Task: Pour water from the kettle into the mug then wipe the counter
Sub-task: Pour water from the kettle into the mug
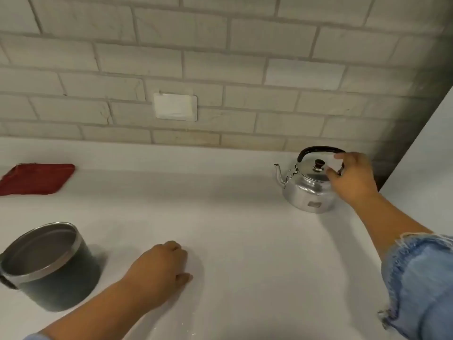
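A small shiny steel kettle (305,190) with a black arched handle and a black lid knob stands at the back right of the white counter (232,217), spout pointing left. My right hand (353,177) is at the handle's right end, fingers spread and curled around it without a firm grip. A dark metal mug (46,263) with a steel rim stands at the front left, tilted in the wide-angle view and looking empty. My left hand (159,268) rests knuckles-up on the counter just right of the mug, holding nothing. A folded red cloth (36,179) lies at the far left.
A grey brick wall (220,69) runs along the back of the counter, with a white blank plate (175,106) set into it. A white vertical panel (421,155) rises close to the right of the kettle.
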`<state>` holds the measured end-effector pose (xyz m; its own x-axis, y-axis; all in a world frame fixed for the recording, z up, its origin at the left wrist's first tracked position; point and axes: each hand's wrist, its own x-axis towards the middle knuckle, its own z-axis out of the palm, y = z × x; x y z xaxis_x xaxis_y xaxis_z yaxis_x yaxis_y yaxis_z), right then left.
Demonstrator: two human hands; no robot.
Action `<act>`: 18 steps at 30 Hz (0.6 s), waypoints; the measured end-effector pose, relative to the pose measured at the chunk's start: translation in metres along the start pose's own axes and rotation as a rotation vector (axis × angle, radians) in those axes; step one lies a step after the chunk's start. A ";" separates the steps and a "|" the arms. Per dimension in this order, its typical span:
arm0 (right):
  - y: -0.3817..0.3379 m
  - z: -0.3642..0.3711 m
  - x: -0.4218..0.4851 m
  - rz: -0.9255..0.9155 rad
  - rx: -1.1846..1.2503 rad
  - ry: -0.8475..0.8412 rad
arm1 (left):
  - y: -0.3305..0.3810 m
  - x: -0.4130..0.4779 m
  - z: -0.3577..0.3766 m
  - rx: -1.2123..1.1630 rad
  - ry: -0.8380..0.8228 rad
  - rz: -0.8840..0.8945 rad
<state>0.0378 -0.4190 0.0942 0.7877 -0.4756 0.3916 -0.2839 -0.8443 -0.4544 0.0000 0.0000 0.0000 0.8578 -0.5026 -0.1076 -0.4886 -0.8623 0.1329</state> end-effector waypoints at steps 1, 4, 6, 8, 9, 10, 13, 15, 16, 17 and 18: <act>0.003 0.002 0.008 -0.005 -0.010 0.019 | -0.001 0.002 0.002 -0.004 -0.016 -0.001; 0.006 0.002 0.028 0.028 -0.085 -0.069 | -0.003 0.002 0.002 -0.066 0.017 -0.036; 0.007 0.006 0.039 0.054 -0.127 -0.145 | -0.002 0.001 0.001 -0.069 0.021 -0.031; 0.009 0.008 0.043 0.071 -0.125 -0.164 | 0.000 0.000 0.002 -0.044 0.020 -0.031; 0.008 0.009 0.044 0.072 -0.120 -0.148 | 0.001 -0.001 0.002 -0.031 0.019 -0.030; 0.008 0.010 0.045 0.065 -0.123 -0.131 | 0.001 -0.001 0.002 -0.024 0.020 -0.028; 0.004 0.009 0.047 0.060 -0.124 -0.094 | 0.000 -0.001 0.003 -0.035 0.027 -0.027; 0.002 0.009 0.050 0.060 -0.117 -0.090 | -0.001 -0.001 0.005 -0.027 0.025 -0.021; 0.001 0.008 0.053 0.060 -0.121 -0.089 | -0.002 -0.001 0.007 -0.031 0.023 -0.017; -0.001 0.007 0.055 0.063 -0.135 -0.092 | -0.003 -0.002 0.007 -0.038 0.028 -0.015; -0.001 0.006 0.057 0.063 -0.154 -0.097 | -0.003 -0.002 0.008 -0.047 0.029 -0.018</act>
<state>0.0863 -0.4434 0.1125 0.8127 -0.5090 0.2836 -0.4090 -0.8449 -0.3447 -0.0019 0.0029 -0.0075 0.8709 -0.4845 -0.0818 -0.4656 -0.8670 0.1776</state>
